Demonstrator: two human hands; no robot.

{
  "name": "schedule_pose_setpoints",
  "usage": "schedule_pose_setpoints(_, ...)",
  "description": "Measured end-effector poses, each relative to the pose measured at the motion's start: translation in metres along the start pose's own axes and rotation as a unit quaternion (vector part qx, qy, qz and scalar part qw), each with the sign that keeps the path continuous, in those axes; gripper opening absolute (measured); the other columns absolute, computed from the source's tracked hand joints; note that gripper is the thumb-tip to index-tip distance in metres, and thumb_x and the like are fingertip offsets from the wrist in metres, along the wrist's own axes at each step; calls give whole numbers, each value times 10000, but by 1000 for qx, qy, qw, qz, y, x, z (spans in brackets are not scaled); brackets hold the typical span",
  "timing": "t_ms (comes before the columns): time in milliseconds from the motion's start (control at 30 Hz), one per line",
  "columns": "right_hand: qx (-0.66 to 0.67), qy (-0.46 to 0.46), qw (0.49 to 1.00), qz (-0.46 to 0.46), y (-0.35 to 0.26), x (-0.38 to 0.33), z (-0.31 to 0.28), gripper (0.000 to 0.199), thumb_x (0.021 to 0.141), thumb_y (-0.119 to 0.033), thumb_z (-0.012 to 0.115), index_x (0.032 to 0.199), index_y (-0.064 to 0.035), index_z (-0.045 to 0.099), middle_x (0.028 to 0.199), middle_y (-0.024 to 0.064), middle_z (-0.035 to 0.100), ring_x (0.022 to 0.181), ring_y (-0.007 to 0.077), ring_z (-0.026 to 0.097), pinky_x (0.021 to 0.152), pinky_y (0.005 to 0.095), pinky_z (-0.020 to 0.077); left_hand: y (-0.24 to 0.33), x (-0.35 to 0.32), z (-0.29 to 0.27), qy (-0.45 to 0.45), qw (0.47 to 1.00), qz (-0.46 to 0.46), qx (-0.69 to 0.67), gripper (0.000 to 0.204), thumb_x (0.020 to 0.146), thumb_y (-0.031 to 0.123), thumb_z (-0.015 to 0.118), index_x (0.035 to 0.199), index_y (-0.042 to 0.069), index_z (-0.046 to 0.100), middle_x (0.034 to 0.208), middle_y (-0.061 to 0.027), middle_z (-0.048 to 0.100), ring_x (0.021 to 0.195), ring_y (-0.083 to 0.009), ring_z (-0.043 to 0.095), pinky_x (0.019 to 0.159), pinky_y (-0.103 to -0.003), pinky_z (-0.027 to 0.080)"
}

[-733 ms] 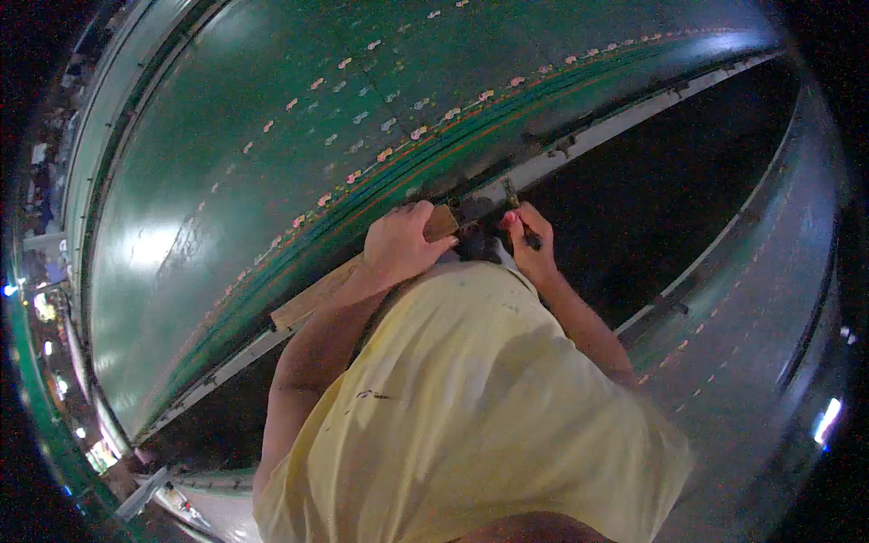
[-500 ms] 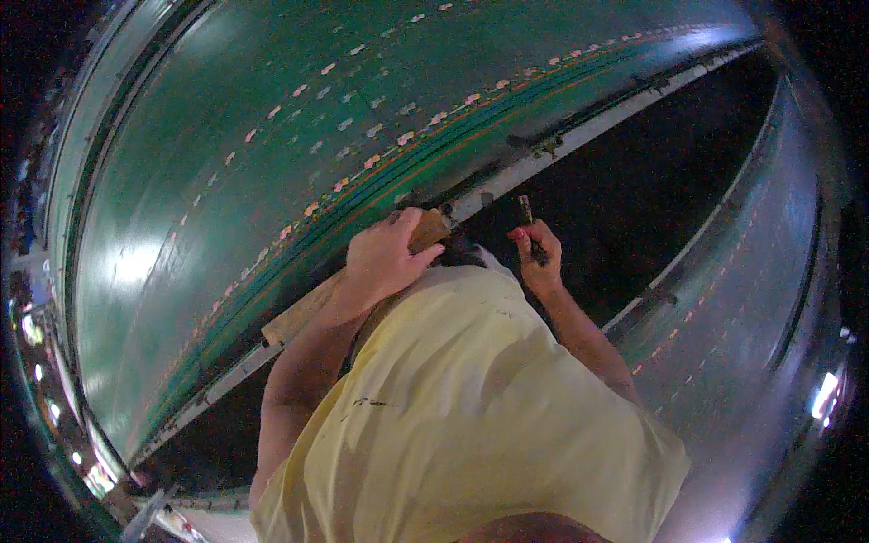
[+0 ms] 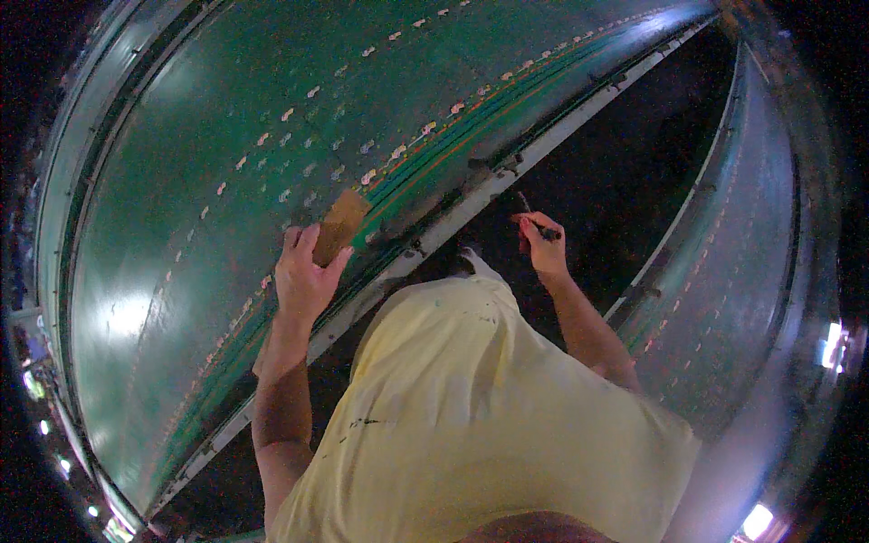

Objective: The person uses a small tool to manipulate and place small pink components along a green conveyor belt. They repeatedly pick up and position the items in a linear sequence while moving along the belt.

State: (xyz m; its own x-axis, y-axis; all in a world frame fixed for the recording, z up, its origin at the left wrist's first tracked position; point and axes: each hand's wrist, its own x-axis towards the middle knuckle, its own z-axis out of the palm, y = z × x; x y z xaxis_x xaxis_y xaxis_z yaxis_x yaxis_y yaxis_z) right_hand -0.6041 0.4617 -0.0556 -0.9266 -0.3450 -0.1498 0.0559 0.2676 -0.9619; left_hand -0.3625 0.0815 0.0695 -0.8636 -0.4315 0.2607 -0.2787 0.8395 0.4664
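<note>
My left hand (image 3: 306,271) is closed on a flat tan wooden strip (image 3: 344,224), thumb on one side and fingers on the other. The strip's end points forward over the long green table (image 3: 217,118), and its rear part seems to run back under my forearm. Beyond the table's pale edge, over the dark gap, my right hand (image 3: 545,242) grips a slim dark brush-like tool (image 3: 549,234). Its thin end points up and away; its exact kind is hard to make out.
Rows of small pinkish flower-like marks (image 3: 369,177) and thin coloured lines run along the green surface. A pale rail (image 3: 471,199) with dark clamp-like fittings borders it. Across the dark gap on the right stands a second long table (image 3: 724,271) with similar marks.
My left hand has moved left with the wooden strip, from the rail near my body to over the green surface. The tool in my right hand has tilted.
</note>
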Motion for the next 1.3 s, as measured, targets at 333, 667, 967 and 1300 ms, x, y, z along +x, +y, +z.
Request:
schedule_pose_setpoints(333,58,-144,988,-9,-28,54,-34,283,954,-40,590,1135,-37,807,837,8,658,699,118,562,642,278,444,59,161,86,-39,996,47,63,619,890,331,890,1410,79,669,1279,-173,657,1123,-399,692,926,-500,600)
schedule_pose_setpoints(667,-3,-316,948,47,-31,94,-74,225,1038,-120,614,1103,-82,827,1137,66,800,1065,203,724,1019,363,544,158,207,191,-209,959,181,-67,516,934,244,793,1412,102,661,1376,-167,666,1271,-398,646,1097,-502,541)
schedule_pose_setpoints(967,39,-323,945,23,-24,93,-78,228,1066,-127,596,1095,-58,812,1152,89,794,1108,218,724,1042,392,559,176,163,221,-240,953,97,-155,307,969,226,749,1250,119,684,1220,-153,712,1165,-400,690,999,-513,572)
schedule_pose_setpoints(1300,221,-257,940,34,29,81,-61,258,976,-201,744,1182,-60,805,1096,62,788,897,159,683,825,327,549,151,142,232,-189,943,140,-237,265,996,241,726,1218,105,675,1160,-166,705,1119,-428,694,943,-545,566)
